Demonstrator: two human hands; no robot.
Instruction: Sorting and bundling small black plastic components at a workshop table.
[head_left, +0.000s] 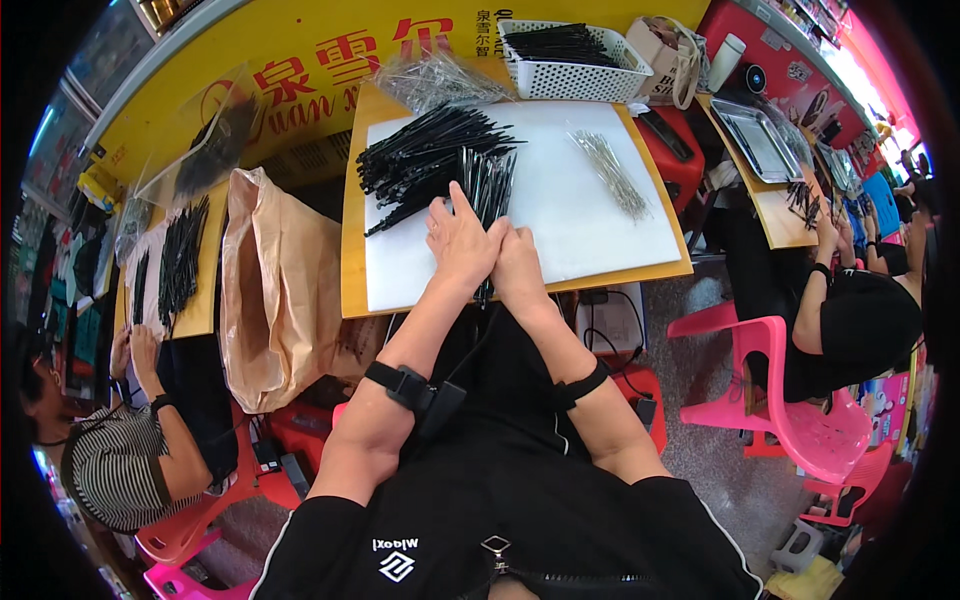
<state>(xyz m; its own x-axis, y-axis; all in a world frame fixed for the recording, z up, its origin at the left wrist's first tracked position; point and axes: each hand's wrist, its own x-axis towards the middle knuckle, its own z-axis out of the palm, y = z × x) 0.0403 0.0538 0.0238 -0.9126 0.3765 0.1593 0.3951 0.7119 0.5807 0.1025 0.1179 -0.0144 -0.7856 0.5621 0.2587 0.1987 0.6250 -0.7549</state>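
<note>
A white board (575, 250) lies on a wooden tabletop in front of me. Near its middle is an upright-lying bundle of black cable ties (487, 180), its lower ends poking out below my hands. My left hand (462, 240) grips the bundle from the left, index finger pointing away from me. From the right, my right hand (518, 268) closes on the lower part, its fingertips meeting the left hand's. A larger loose heap of black cable ties (415, 155) lies just left of the bundle. On the board's right side rests a thin sheaf of silvery wire-like strips (612, 175).
Behind the board are a clear plastic bag (440, 80) and a white basket (575, 80) of black ties. A large tan bag (275, 290) stands left of the table. Co-workers sit at both sides, beside a pink chair (770, 370) on the right.
</note>
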